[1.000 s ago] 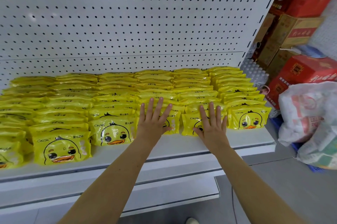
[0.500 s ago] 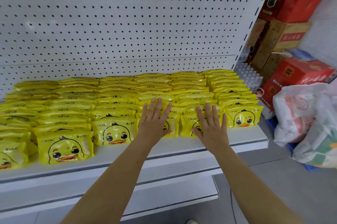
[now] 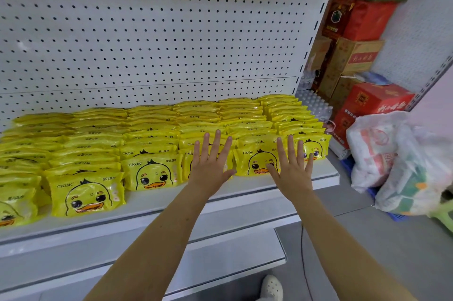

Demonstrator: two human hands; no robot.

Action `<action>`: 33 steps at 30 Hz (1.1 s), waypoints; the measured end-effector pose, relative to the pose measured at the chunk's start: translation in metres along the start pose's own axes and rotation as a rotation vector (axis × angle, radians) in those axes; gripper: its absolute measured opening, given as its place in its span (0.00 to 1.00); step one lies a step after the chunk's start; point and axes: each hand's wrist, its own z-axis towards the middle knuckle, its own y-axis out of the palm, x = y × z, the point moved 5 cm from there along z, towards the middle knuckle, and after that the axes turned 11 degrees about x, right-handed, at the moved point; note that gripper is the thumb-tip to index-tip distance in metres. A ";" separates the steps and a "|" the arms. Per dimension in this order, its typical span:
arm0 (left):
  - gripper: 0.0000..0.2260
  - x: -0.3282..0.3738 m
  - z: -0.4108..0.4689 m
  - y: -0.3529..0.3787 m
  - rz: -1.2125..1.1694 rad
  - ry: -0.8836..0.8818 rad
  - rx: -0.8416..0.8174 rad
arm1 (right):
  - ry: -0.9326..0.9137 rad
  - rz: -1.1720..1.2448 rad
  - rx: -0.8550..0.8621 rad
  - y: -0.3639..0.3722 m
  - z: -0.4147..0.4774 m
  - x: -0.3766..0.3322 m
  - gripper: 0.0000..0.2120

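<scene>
both hands flat, fingers straight and spread, holding nothing. left hand [image 3: 211, 168] lies over the front face of one row of yellow duck packs [image 3: 152, 173]; right hand [image 3: 293, 170] sits at the seam between the next two rows. contact or just short: cannot tell. packs stand on edge on the shelf [image 3: 245, 194], faces toward the person, long axis left-right, rows running back to the pegboard [image 3: 171, 43]. front pack [image 3: 253, 161] between the hands, about equally near both. plastic bags [image 3: 382, 153] and red boxes [image 3: 375, 99] off right, not in the way.
</scene>
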 end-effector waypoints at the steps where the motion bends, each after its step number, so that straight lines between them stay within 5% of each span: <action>1: 0.38 0.004 0.001 -0.003 -0.007 0.002 0.020 | 0.018 0.012 -0.003 -0.001 0.000 0.004 0.35; 11: 0.39 0.063 0.028 0.011 -0.007 0.048 0.017 | 0.131 0.149 -0.005 0.005 0.024 0.069 0.35; 22: 0.41 0.119 0.061 0.046 0.165 0.029 0.119 | -0.062 0.201 -0.117 0.045 0.079 0.139 0.42; 33: 0.35 0.122 0.064 0.062 0.342 0.085 0.223 | -0.175 0.180 -0.078 0.077 0.091 0.131 0.43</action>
